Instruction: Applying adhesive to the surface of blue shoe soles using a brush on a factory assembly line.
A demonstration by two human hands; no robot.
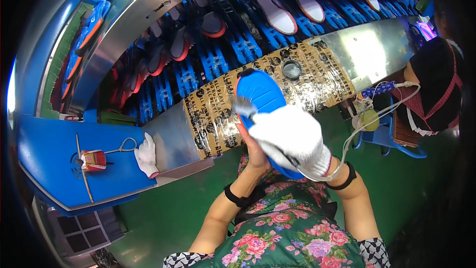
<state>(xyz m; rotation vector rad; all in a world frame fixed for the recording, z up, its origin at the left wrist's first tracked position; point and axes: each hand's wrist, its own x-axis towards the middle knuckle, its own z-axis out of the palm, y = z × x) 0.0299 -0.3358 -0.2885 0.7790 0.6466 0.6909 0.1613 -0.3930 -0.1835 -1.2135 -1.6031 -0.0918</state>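
Note:
A blue shoe upper, dark at its far tip, is tilted over the near edge of the work ledge. My left hand, bare, grips it from the left side with the fingers partly hidden behind it. My right hand wears a white knit glove and closes round a brush, its handle mostly covered. The grey bristles of the brush touch or hover just over the upper's left edge; I cannot tell which. A thin pale cable runs from near my right wrist toward the right.
Brown printed paper covers the metal ledge, with a small round cup on it. Beyond, soles ride blue racks. Left: a blue table, white glove and red-yellow box. A person sits right.

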